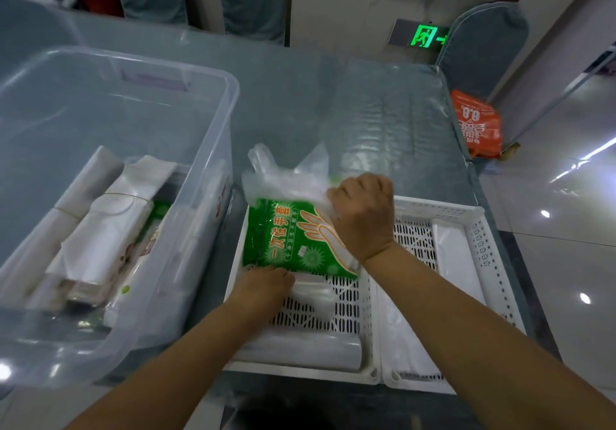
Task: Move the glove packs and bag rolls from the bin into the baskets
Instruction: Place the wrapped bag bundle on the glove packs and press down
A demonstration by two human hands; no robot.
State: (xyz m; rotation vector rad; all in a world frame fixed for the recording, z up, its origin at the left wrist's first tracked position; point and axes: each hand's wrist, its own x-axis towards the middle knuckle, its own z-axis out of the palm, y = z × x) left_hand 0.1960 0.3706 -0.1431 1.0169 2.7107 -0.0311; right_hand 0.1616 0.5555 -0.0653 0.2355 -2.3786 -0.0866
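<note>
A green glove pack (286,239) lies tilted over the far end of the left white basket (300,368). My right hand (363,213) grips its upper right edge and the loose clear plastic above it. My left hand (263,284) holds the pack's lower left corner inside the basket. A clear bag roll (300,346) lies at the basket's near end. The right white basket (493,263) holds white bag packs (456,259). The clear bin (213,123) at left contains white bag rolls (96,229) bound with a rubber band and more packs.
Bin and baskets stand on a table with a grey-blue cover (366,96) under clear film. A blue chair back (486,39) and an orange bag (476,123) sit beyond the table's right edge. Glossy floor lies to the right.
</note>
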